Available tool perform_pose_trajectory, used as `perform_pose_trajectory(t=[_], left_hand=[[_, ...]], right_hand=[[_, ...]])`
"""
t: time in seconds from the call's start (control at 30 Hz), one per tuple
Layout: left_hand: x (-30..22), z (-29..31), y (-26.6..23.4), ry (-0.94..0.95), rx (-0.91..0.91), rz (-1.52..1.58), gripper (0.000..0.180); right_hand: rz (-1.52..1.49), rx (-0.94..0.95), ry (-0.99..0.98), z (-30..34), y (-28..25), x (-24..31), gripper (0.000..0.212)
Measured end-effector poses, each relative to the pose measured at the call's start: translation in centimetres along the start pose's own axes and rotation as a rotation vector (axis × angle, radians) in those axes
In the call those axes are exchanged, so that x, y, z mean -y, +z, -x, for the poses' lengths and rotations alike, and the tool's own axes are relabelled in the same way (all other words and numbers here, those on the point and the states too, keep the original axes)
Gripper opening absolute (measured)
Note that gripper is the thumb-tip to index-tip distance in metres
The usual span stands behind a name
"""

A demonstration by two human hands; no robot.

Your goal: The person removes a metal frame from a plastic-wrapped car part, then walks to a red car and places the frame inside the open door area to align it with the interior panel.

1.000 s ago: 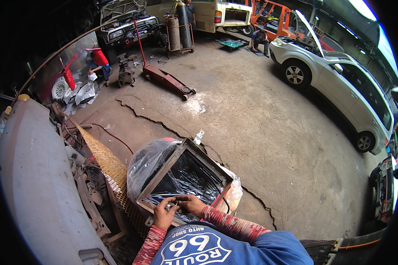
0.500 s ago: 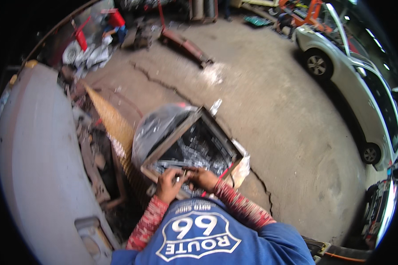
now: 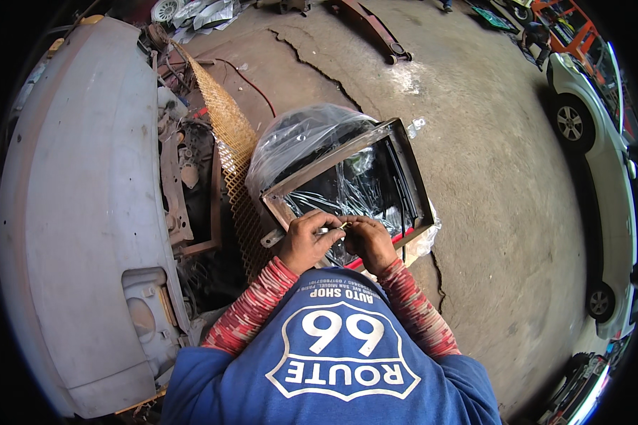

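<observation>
My left hand (image 3: 307,241) pinches a small silvery metal piece (image 3: 323,230) between thumb and fingers. Its fingertips nearly meet those of my right hand (image 3: 371,243), where a tiny brass-coloured bit (image 3: 344,226) shows. The right fingers are bent together, and what they grip is mostly hidden. Both hands are over the near side of a rectangular brown metal frame (image 3: 420,185). Clear plastic film (image 3: 305,127) over something dark shows inside the frame and bulges beyond its far left side. A red strip (image 3: 406,235) runs along the frame's near right part.
Left of me stands a large grey vehicle panel (image 3: 85,212), with a rusty expanded-metal sheet (image 3: 227,134) leaning between it and the frame. Cracked concrete floor (image 3: 489,212) spreads rightward to a white car (image 3: 602,191). A red floor jack (image 3: 376,28) lies ahead. A person crouches far right.
The view has tilted and turned, so frame and hands appear further right and higher. Both hands stay close together at the small piece. The picture is sharper now.
</observation>
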State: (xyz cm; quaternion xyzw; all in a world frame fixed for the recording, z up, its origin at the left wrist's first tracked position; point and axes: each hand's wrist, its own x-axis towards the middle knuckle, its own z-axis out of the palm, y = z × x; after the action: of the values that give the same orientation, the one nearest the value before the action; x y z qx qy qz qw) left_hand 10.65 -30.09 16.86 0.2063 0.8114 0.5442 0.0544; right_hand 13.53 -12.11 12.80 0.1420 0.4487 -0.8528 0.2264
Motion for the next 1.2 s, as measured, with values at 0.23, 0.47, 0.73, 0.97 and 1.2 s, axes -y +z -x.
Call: perform_pose_trajectory(t=[0.23,0.47,0.73,0.97,1.2], left_hand=[[0.3,0.4,-0.2,0.002,0.023,-0.007,0.015],[0.6,0.8,0.4,-0.015,0.031,-0.045,0.015],[4.9,0.2,3.2,0.004,0.087,-0.205,0.02],[10.9,-1.4,7.6,-0.071,0.216,-0.37,0.021],[12.8,-1.1,9.9,-0.149,0.436,-0.507,0.011]], right_hand=[[0.096,0.013,0.024,0.1,0.1,-0.8,0.028],[0.164,-0.026,0.028,0.4,0.0,-0.9,0.029],[0.069,-0.023,0.075,-3.3,-4.0,-4.6,0.022],[0.323,0.034,-0.039,-7.4,-9.2,-10.4,0.015],[1.138,0.029,-0.378,-6.0,-11.5,-12.9,0.012]])
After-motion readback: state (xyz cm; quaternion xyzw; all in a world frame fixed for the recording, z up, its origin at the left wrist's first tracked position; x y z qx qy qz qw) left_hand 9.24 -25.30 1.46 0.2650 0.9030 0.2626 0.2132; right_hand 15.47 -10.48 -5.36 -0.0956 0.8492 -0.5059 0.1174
